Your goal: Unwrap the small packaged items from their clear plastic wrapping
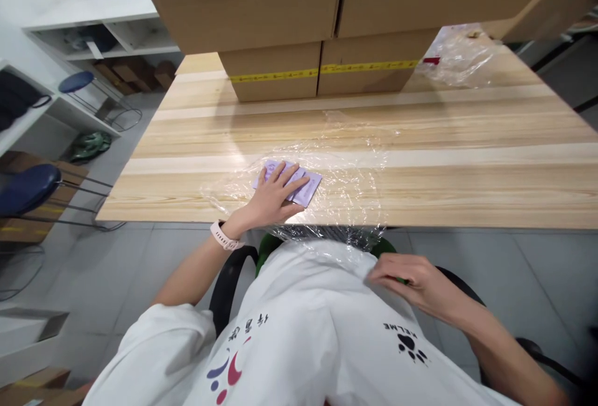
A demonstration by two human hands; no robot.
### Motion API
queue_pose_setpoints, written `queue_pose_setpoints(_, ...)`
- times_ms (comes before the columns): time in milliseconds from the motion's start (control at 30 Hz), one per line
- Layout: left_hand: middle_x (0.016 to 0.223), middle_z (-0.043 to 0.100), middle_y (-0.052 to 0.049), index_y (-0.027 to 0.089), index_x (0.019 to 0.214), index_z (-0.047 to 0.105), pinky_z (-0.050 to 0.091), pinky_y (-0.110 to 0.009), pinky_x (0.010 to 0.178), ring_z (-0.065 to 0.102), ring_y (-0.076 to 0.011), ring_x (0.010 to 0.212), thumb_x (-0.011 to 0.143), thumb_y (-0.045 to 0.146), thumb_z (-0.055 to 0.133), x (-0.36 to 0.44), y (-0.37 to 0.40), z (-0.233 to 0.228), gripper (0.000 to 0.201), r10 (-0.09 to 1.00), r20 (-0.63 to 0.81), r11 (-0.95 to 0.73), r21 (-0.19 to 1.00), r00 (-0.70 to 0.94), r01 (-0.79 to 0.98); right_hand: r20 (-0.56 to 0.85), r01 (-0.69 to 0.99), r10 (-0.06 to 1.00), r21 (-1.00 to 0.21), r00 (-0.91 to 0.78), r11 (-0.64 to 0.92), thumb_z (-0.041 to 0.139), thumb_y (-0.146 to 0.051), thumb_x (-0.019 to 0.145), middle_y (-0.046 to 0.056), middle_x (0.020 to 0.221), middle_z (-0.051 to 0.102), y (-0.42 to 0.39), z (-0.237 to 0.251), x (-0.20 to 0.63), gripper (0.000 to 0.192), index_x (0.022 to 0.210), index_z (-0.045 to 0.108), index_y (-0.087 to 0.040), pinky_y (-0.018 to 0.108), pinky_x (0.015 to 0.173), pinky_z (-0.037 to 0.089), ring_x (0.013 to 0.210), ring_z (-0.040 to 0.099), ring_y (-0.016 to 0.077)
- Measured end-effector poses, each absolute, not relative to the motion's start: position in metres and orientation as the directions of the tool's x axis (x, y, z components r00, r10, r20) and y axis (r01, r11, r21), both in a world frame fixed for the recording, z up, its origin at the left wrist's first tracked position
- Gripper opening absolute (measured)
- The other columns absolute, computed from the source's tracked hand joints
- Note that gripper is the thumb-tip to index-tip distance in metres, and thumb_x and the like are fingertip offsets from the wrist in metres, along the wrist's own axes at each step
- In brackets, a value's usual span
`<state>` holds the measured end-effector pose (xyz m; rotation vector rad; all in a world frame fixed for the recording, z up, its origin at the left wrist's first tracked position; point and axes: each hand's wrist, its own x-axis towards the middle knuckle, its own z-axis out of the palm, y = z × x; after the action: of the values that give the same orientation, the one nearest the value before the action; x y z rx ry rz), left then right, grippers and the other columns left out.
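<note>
The left hand (273, 197) lies flat, fingers spread, on purple packets (299, 185) on the table (467, 175). The right hand (411, 281) pinches the plastic sheet (346, 169) at the table edge.

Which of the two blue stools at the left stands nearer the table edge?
The larger-looking dark blue stool, low at the left beside the wooden table; the other blue stool stands farther back by the shelves.

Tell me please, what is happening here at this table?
A seated person presses the left hand flat on purple packets lying on a clear plastic sheet spread over the wooden table. The right hand pinches the sheet's edge hanging near the lap. Cardboard boxes stand behind.
</note>
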<state>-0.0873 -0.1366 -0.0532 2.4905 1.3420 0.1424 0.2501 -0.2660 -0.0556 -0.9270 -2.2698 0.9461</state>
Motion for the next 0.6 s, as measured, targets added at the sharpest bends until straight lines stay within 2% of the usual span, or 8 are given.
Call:
queue_pose_setpoints(67, 0.173, 0.027, -0.005, 0.036, 0.157, 0.043, 0.001, -0.069, 0.127, 0.015, -0.0390, 0.161, 0.094, 0.048, 0.067, -0.087, -0.136, -0.053, 0.068, 0.826, -0.054, -0.517, 0.323, 0.561, 0.792, 0.122, 0.472, 0.802, -0.754, -0.584, 0.458, 0.060, -0.023, 0.102, 0.001, 0.081, 0.075, -0.270, -0.051, 0.261, 0.018, 0.092, 0.075, -0.023, 0.024, 0.058, 0.052, 0.067, 0.070, 0.0137)
queue_pose_setpoints(100, 0.173, 0.027, -0.005, 0.036, 0.156, 0.043, 0.001, -0.069, 0.127, 0.015, -0.0393, 0.161, 0.094, 0.048, 0.068, -0.087, -0.136, -0.053, 0.069, 0.824, -0.054, -0.518, 0.333, 0.564, 0.788, 0.135, 0.501, 0.836, -0.745, -0.532, 0.440, 0.061, -0.024, 0.101, 0.001, 0.083, 0.076, -0.269, -0.047, 0.263, 0.016, 0.093, 0.075, -0.024, 0.024, 0.058, 0.053, 0.068, 0.070, 0.0143)
queue_pose_setpoints(200, 0.172, 0.028, -0.007, 0.036, 0.158, 0.039, 0.004, -0.070, 0.127, 0.017, -0.0393, 0.161, 0.090, 0.048, 0.073, -0.090, -0.136, -0.047, 0.077, 0.823, -0.054, -0.503, 0.393, 0.566, 0.770, 0.305, 0.525, 0.870, -0.703, -0.386, 0.480, 0.063, -0.021, 0.099, 0.002, 0.091, 0.076, -0.249, -0.036, 0.252, 0.011, 0.102, 0.074, -0.025, 0.028, 0.067, 0.057, 0.078, 0.072, 0.0172)
queue_pose_setpoints(300, 0.173, 0.025, -0.012, 0.030, 0.163, 0.028, 0.018, -0.063, 0.130, 0.021, -0.0357, 0.161, 0.086, 0.043, 0.078, -0.101, -0.136, -0.039, 0.093, 0.826, -0.004, -0.490, 0.492, 0.564, 0.720, 0.476, 0.514, 0.776, -0.582, -0.413, 0.630, 0.060, -0.017, 0.100, 0.006, 0.102, 0.076, -0.210, -0.030, 0.224, 0.017, 0.110, 0.072, -0.024, 0.034, 0.079, 0.059, 0.091, 0.072, 0.0203)
queue_pose_setpoints(367, 0.171, 0.029, -0.013, 0.026, 0.162, 0.030, 0.029, -0.057, 0.128, 0.026, -0.0331, 0.159, 0.088, 0.039, 0.075, -0.111, -0.135, -0.036, 0.088, 0.831, 0.032, -0.488, 0.522, 0.555, 0.700, 0.510, 0.514, 0.689, -0.460, -0.515, 0.724, 0.058, -0.020, 0.101, 0.010, 0.113, 0.074, -0.179, -0.033, 0.204, 0.019, 0.117, 0.070, -0.022, 0.038, 0.084, 0.060, 0.101, 0.070, 0.0237)
queue_pose_setpoints(467, 0.165, 0.041, -0.015, 0.020, 0.154, 0.044, 0.036, -0.055, 0.126, 0.037, -0.0319, 0.155, 0.093, 0.030, 0.062, -0.125, -0.135, -0.038, 0.065, 0.853, 0.041, -0.469, 0.499, 0.521, 0.728, 0.392, 0.525, 0.626, -0.342, -0.674, 0.779, 0.053, -0.027, 0.104, 0.014, 0.139, 0.065, -0.140, -0.043, 0.178, 0.032, 0.134, 0.063, -0.022, 0.048, 0.095, 0.058, 0.121, 0.063, 0.0293)
queue_pose_setpoints(600, 0.160, 0.050, -0.015, 0.017, 0.149, 0.052, 0.038, -0.054, 0.125, 0.043, -0.0311, 0.152, 0.095, 0.027, 0.055, -0.129, -0.135, -0.045, 0.055, 0.875, 0.083, -0.454, 0.478, 0.476, 0.752, 0.243, 0.511, 0.596, -0.333, -0.765, 0.792, 0.046, -0.025, 0.106, 0.009, 0.161, 0.047, -0.111, -0.056, 0.158, 0.051, 0.156, 0.042, -0.032, 0.053, 0.107, 0.053, 0.138, 0.053, 0.0288)
